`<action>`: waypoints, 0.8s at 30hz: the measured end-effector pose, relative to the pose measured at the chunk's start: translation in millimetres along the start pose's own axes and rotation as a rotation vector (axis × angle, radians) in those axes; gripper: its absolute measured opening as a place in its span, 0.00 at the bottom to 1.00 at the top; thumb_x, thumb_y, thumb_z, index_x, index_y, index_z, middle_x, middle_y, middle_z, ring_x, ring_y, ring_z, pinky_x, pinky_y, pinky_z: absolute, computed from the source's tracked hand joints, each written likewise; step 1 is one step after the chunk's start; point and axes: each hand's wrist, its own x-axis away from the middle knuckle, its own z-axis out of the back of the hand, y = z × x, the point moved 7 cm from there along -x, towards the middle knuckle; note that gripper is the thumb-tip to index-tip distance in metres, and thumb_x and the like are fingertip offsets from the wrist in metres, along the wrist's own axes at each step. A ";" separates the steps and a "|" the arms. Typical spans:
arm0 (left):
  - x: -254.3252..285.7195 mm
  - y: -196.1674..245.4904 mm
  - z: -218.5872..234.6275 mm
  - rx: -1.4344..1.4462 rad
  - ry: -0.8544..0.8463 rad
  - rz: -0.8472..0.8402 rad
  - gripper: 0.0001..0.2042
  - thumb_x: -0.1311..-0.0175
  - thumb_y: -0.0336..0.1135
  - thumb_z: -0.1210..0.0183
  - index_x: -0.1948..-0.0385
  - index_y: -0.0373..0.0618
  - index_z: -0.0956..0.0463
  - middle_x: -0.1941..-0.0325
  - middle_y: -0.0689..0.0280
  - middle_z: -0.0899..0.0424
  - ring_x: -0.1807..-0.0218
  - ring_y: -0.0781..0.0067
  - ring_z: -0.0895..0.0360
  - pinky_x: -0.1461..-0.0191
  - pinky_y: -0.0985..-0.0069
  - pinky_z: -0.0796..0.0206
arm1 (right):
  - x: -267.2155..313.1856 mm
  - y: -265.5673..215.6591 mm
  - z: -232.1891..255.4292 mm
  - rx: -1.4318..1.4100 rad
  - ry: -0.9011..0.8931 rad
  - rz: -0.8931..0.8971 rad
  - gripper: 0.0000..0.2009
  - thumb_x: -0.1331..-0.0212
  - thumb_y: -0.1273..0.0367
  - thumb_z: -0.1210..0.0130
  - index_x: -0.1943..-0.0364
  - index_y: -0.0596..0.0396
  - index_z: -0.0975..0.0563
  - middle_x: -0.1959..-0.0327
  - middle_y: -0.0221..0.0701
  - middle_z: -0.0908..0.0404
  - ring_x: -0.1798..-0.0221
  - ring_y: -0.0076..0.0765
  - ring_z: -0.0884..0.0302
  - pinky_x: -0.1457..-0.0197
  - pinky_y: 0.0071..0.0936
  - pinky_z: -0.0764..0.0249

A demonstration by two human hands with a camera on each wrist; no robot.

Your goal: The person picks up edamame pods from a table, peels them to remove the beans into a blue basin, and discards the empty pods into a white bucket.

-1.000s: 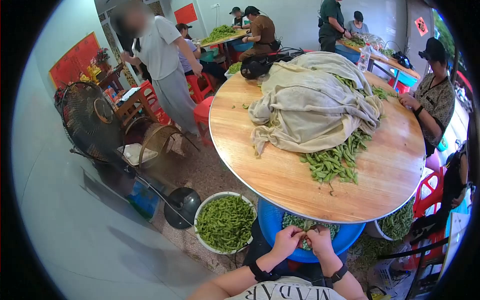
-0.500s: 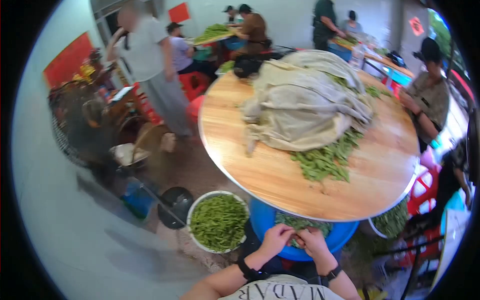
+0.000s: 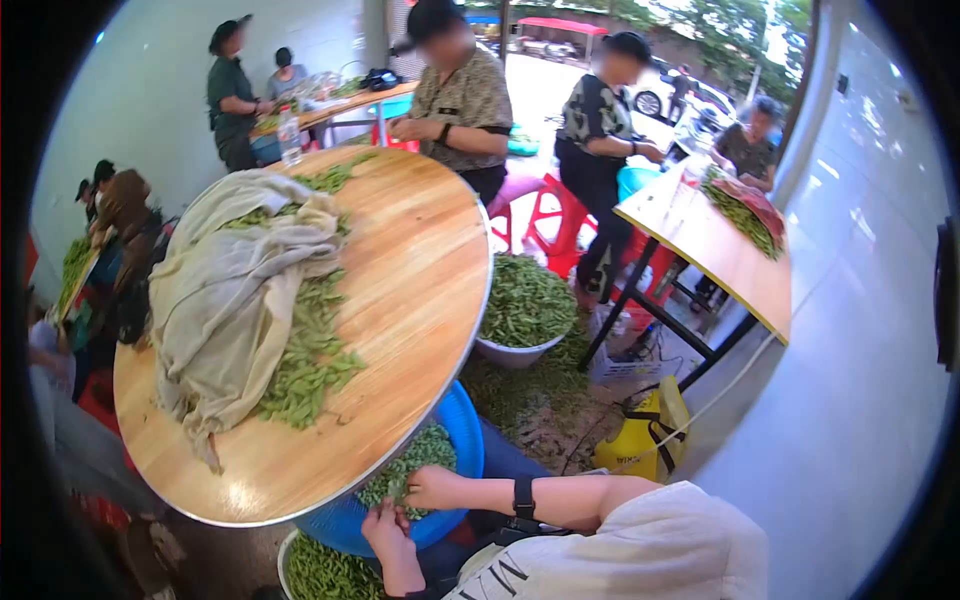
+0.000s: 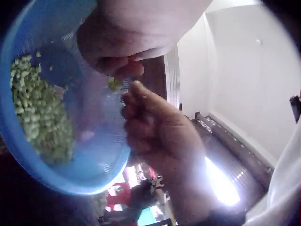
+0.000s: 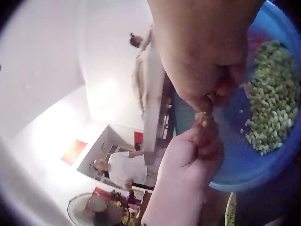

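Over a blue basin (image 3: 462, 425), my left hand (image 3: 390, 535) and right hand (image 3: 436, 488) meet fingertip to fingertip. Between them they pinch a small green bean pod (image 4: 114, 84), mostly covered by the fingers. In the right wrist view the right hand (image 5: 207, 61) comes from above and the left hand (image 5: 188, 157) from below, thumbs and fingers curled together. Shelled green beans (image 5: 273, 101) lie heaped along one side of the basin, below the hands. Part of the basin sits under the round table's edge.
The round wooden table (image 3: 420, 270) bears a cloth (image 3: 240, 280) over a heap of green pods (image 3: 310, 360). A tub of pods (image 3: 335, 575) stands beside the basin, another bowl of pods (image 3: 525, 305) farther right. People work at other tables; a yellow bag (image 3: 645, 435) lies on the floor.
The head view has swung to the right, so the round table now appears farther left and the doorway side shows. Both hands stay together over the basin.
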 end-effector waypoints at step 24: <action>46.7 81.9 192.7 -1.275 0.767 -0.386 0.23 0.53 0.26 0.43 0.51 0.40 0.32 0.66 0.48 0.26 0.61 0.52 0.28 0.58 0.65 0.35 | -3.0 -84.0 86.6 0.083 -0.250 0.186 0.08 0.54 0.67 0.46 0.74 0.58 0.22 0.77 0.39 0.24 0.71 0.41 0.26 0.65 0.30 0.30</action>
